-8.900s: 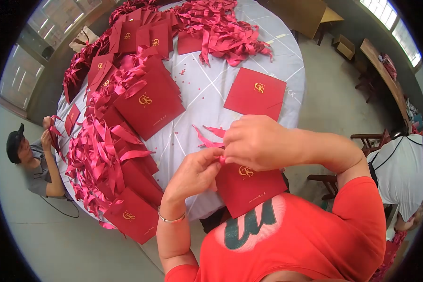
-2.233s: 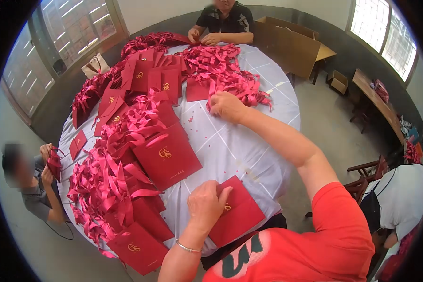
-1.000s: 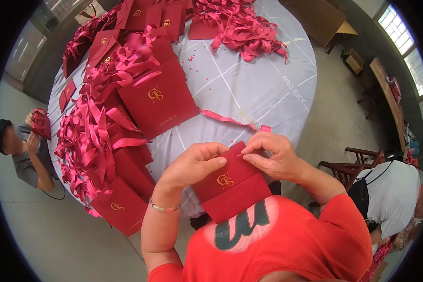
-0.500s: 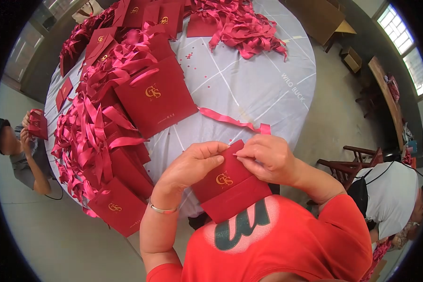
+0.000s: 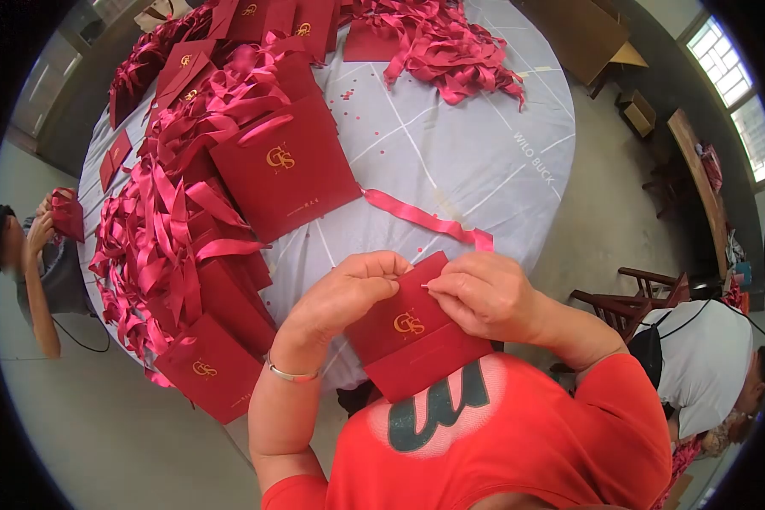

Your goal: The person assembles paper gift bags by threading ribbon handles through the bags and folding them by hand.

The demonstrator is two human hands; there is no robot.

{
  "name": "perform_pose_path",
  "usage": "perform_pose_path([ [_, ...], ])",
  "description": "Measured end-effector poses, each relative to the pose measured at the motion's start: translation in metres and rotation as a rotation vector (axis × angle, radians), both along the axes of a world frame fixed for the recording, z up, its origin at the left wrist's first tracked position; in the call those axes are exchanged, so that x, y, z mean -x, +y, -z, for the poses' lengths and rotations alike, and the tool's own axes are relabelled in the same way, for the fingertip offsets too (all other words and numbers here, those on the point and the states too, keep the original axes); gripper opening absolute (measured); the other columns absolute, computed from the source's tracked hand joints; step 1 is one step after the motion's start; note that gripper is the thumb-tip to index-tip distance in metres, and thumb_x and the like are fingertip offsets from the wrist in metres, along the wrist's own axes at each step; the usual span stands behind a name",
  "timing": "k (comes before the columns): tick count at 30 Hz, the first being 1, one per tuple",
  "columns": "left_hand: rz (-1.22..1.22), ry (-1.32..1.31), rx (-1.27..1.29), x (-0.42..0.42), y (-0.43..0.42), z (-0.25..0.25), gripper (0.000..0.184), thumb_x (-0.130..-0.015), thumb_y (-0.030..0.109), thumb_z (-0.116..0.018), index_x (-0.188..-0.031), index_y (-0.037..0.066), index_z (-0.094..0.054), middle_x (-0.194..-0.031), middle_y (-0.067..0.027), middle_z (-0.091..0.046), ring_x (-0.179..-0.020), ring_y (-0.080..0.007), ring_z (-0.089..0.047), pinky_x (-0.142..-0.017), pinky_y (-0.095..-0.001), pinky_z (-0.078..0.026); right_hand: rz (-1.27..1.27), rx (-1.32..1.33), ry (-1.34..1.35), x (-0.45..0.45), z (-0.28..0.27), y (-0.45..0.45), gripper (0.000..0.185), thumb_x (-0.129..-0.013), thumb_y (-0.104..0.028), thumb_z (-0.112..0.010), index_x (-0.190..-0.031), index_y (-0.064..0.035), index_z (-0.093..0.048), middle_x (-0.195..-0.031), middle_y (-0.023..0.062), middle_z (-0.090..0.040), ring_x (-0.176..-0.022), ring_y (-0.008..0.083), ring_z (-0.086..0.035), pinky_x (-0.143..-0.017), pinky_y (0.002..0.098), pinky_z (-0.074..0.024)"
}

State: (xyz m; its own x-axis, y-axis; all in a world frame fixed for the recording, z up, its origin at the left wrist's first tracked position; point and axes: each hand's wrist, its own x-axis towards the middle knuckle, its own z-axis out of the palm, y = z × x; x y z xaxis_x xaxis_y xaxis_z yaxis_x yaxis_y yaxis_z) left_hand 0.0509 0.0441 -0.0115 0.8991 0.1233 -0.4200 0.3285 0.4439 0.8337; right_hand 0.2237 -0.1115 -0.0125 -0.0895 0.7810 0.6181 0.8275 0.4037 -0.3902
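In the head view, the red bag (image 5: 382, 327), pressed flat with its lower part folded, leans against the red shirt (image 5: 527, 425) at the near edge of the cloth-covered round table (image 5: 493, 144). The left hand (image 5: 342, 293) is nearly closed, fingers curled and thumb laid along the bag's upper left edge. The right hand (image 5: 489, 297) has thumb and forefinger pinched together over the bag's upper right part, on a small pale tip (image 5: 426, 286); it may be a ribbon end, but it is too small to be sure.

A pink ribbon (image 5: 416, 214) lies across the cloth from beside the large standing bag (image 5: 285, 170) to just beyond the right hand. If it is caught under that bag, a pull could drag the bag over or jerk the ribbon short. A loose pinch could let the tip slip away, and a hard tug could tear or crease the red bag, since the left hand seems to be its main steadying hold.

Toward the table's near left edge, another bag (image 5: 208, 365) juts over the rim beside the mound of ribbons (image 5: 149, 246); a knock from the left forearm could tip it to the floor.
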Motion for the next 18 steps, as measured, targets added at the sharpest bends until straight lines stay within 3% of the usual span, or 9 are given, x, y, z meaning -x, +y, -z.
perform_pose_path([
  [8,-0.017,0.008,-0.018,-0.002,-0.005,-0.002,0.024,-0.091,-0.002,-0.043,-0.107,0.001,-0.061,-0.094,0.0024,-0.064,-0.085,-0.0038,-0.057,-0.077,-0.0215,-0.047,0.028,0.005,0.026,0.002,-0.003,0.003,0.021,-0.069,0.003,-0.077,-0.086,-0.0035,-0.066,-0.079,0.0093,-0.065,-0.067,0.0249,-0.064,-0.055,0.0326,-0.051],
  [10,-0.022,0.005,-0.055,-0.002,-0.007,-0.003,0.025,-0.091,-0.002,-0.043,-0.108,0.0,-0.061,-0.094,0.0022,-0.064,-0.085,-0.0039,-0.057,-0.076,-0.0218,-0.047,0.036,0.061,-0.005,0.003,-0.005,0.002,0.018,-0.071,0.0,-0.073,-0.086,-0.0025,-0.063,-0.081,0.0086,-0.062,-0.072,0.0249,-0.063,-0.061,0.0343,-0.052],
  [14,-0.015,0.008,-0.063,-0.003,-0.008,-0.003,0.025,-0.091,-0.002,-0.043,-0.108,-0.001,-0.061,-0.094,0.0015,-0.064,-0.085,-0.0045,-0.057,-0.077,-0.0225,-0.047,0.042,0.095,-0.023,0.004,-0.009,0.003,0.015,-0.072,0.0,-0.07,-0.084,-0.002,-0.062,-0.078,0.0091,-0.06,-0.07,0.0256,-0.062,-0.059,0.0351,-0.051],
  [18,-0.017,0.0,-0.16,-0.004,-0.011,0.004,0.026,-0.09,-0.001,-0.043,-0.108,-0.001,-0.062,-0.092,0.0003,-0.065,-0.086,-0.0058,-0.058,-0.077,-0.0235,-0.047,0.065,0.275,-0.203,0.013,-0.021,0.001,0.01,-0.074,0.0,-0.068,-0.079,-0.0024,-0.059,-0.076,0.0112,-0.06,-0.069,0.0265,-0.063,-0.057,0.0349,-0.0504],
])
